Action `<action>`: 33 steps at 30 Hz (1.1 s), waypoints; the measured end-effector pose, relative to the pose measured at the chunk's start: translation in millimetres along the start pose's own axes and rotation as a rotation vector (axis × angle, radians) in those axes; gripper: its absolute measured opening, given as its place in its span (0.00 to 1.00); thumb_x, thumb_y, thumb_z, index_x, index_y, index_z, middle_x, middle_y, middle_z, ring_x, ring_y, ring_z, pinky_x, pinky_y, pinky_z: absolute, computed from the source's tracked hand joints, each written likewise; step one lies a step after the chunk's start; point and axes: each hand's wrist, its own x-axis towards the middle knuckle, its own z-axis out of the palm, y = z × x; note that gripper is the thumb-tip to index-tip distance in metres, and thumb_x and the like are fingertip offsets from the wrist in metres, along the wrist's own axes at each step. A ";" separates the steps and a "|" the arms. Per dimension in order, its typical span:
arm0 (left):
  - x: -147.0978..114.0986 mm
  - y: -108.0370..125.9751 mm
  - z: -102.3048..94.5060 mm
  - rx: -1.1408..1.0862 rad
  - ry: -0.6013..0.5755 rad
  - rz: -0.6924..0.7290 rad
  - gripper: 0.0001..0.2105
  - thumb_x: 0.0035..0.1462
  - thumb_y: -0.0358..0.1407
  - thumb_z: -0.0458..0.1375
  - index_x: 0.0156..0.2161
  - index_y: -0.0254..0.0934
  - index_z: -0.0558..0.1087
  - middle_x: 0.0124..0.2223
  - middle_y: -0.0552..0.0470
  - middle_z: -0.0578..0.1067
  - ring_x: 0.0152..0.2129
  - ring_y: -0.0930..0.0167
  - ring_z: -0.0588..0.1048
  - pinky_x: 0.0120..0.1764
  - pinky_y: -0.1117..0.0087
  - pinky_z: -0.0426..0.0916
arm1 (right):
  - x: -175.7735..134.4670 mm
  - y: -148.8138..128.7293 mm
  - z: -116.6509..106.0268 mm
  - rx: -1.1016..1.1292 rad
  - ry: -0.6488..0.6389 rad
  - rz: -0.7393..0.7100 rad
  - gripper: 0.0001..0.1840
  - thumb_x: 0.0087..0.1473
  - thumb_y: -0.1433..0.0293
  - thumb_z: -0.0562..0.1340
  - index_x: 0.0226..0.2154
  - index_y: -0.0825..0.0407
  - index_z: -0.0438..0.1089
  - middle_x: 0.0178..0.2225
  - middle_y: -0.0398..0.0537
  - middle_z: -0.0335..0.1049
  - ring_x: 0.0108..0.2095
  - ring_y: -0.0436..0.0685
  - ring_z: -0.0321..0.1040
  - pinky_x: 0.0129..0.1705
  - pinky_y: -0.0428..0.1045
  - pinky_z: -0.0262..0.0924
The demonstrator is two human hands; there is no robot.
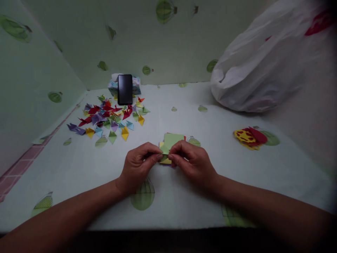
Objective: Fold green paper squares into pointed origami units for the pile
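My left hand (pixel 138 163) and my right hand (pixel 192 161) meet at the middle of the table, both pinching a small folded green paper piece (pixel 164 149) between fingertips. Just behind and under it lies a small stack of coloured paper sheets (pixel 174 138), green on top with red and yellow edges showing. At the back left a pile of several folded paper triangles (pixel 110 117) in red, purple, yellow, blue and green is spread over the table.
A black phone (pixel 124 89) stands upright against a patterned tissue box (pixel 137 84) at the back. A big white plastic bag (pixel 265 66) fills the back right. Red and yellow paper scraps (pixel 250 137) lie at the right. The tablecloth (pixel 79 165) has green balloon prints.
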 end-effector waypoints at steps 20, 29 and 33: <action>15.2 4.9 -16.0 0.178 -0.178 0.128 0.05 0.57 0.28 0.60 0.38 0.37 0.76 0.36 0.50 0.76 0.34 0.70 0.75 0.37 0.70 0.71 | 10.8 6.4 -0.6 0.927 -0.195 0.611 0.15 0.47 0.65 0.70 0.26 0.54 0.65 0.21 0.39 0.66 0.19 0.46 0.62 0.23 0.44 0.58; 8.0 7.4 -6.9 -0.021 -0.024 -0.254 0.03 0.52 0.33 0.65 0.31 0.36 0.77 0.28 0.54 0.78 0.26 0.75 0.72 0.31 0.75 0.66 | 8.8 4.3 0.5 0.639 -0.190 0.359 0.10 0.51 0.66 0.67 0.33 0.51 0.65 0.24 0.37 0.63 0.23 0.47 0.63 0.27 0.45 0.59; 7.9 8.4 -4.1 -0.174 -0.058 -0.379 0.05 0.52 0.35 0.65 0.32 0.35 0.77 0.28 0.54 0.77 0.25 0.76 0.72 0.30 0.76 0.66 | 8.0 3.0 1.1 0.594 -0.183 0.387 0.10 0.53 0.66 0.64 0.28 0.52 0.64 0.24 0.39 0.65 0.24 0.47 0.64 0.29 0.46 0.59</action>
